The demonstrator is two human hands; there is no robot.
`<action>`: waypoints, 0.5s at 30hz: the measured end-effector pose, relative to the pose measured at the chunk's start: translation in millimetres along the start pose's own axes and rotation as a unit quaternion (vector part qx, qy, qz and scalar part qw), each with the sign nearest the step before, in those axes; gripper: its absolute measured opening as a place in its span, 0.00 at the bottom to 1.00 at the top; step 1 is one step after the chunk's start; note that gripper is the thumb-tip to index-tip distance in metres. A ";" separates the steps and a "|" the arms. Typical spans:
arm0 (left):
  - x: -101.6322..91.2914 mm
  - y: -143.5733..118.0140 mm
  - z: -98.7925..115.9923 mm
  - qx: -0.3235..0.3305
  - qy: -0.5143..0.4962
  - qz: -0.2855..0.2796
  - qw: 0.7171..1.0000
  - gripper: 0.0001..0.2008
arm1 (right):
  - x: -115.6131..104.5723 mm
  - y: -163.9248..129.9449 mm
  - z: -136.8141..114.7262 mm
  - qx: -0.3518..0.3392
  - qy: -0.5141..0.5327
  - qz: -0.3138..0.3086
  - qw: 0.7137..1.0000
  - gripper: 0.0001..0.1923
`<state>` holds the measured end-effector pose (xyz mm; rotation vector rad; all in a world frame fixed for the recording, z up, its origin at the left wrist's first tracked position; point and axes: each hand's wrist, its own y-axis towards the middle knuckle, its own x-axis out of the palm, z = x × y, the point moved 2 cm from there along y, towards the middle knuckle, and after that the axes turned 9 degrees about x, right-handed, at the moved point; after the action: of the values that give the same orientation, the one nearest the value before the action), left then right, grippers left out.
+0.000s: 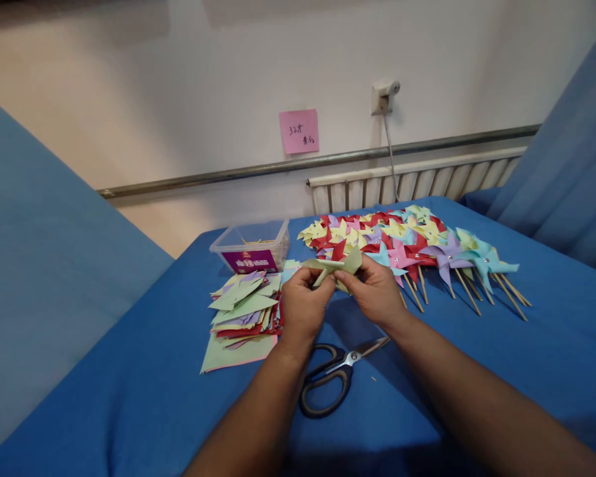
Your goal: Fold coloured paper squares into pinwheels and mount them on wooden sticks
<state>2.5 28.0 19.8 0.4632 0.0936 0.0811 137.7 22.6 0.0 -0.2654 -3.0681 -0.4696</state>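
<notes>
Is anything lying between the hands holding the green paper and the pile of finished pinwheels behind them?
Nothing visible does. The left hand and right hand hold the green folded paper above the blue cloth, with the pinwheel pile just beyond it. The scissors lie on the near side, under the wrists.

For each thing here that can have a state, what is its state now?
Green paper: folded, held by both hands.
Left hand: pinching the paper.
Right hand: pinching the paper.
Scissors: closed, lying on the table.
Box: open, no lid.
Paper stack: loose, fanned out.
Pinwheels: finished, lying on the table.
</notes>
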 end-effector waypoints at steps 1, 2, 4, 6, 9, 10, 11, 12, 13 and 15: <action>0.0 -0.1 -0.1 -0.001 0.001 0.002 1.000 0.08 | 0.0 -0.3 -0.7 -0.001 -0.001 0.001 1.000 0.07; 0.0 -0.3 0.0 -0.003 0.004 0.004 1.000 0.08 | 0.1 -0.6 -1.2 0.000 -0.003 0.001 1.000 0.07; 0.0 -0.5 0.6 -0.006 0.011 0.008 1.000 0.08 | 0.3 -1.1 -1.3 0.002 -0.008 0.001 1.000 0.07; -0.1 -0.8 1.2 -0.011 0.018 0.011 1.000 0.08 | 0.5 -1.2 -0.4 0.002 -0.011 0.003 1.000 0.07; 0.1 -1.0 1.4 -0.011 0.021 0.004 1.000 0.08 | 0.5 -0.7 1.5 -0.004 -0.010 0.005 1.000 0.06; 0.2 -1.0 1.3 -0.009 0.020 0.001 1.000 0.08 | 0.4 -0.4 2.0 -0.006 -0.009 0.004 1.000 0.06; 0.3 -0.9 1.1 -0.008 0.019 0.000 1.000 0.08 | 0.3 -0.1 2.5 -0.007 -0.008 0.001 1.000 0.06; 0.3 -0.8 1.0 -0.007 0.015 0.000 1.000 0.08 | 0.2 0.3 3.1 -0.006 -0.007 0.000 1.000 0.07; 0.5 -0.6 1.1 -0.005 0.008 0.000 1.000 0.08 | 0.0 0.8 3.6 -0.005 -0.005 -0.001 1.000 0.07; 0.9 -0.1 2.0 0.002 -0.015 -0.001 1.000 0.08 | -0.4 1.7 5.1 0.002 0.005 -0.005 1.000 0.09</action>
<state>3.5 27.1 21.4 0.4678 0.0658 0.0719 138.4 25.7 -4.4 -0.2464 -3.0622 -0.4624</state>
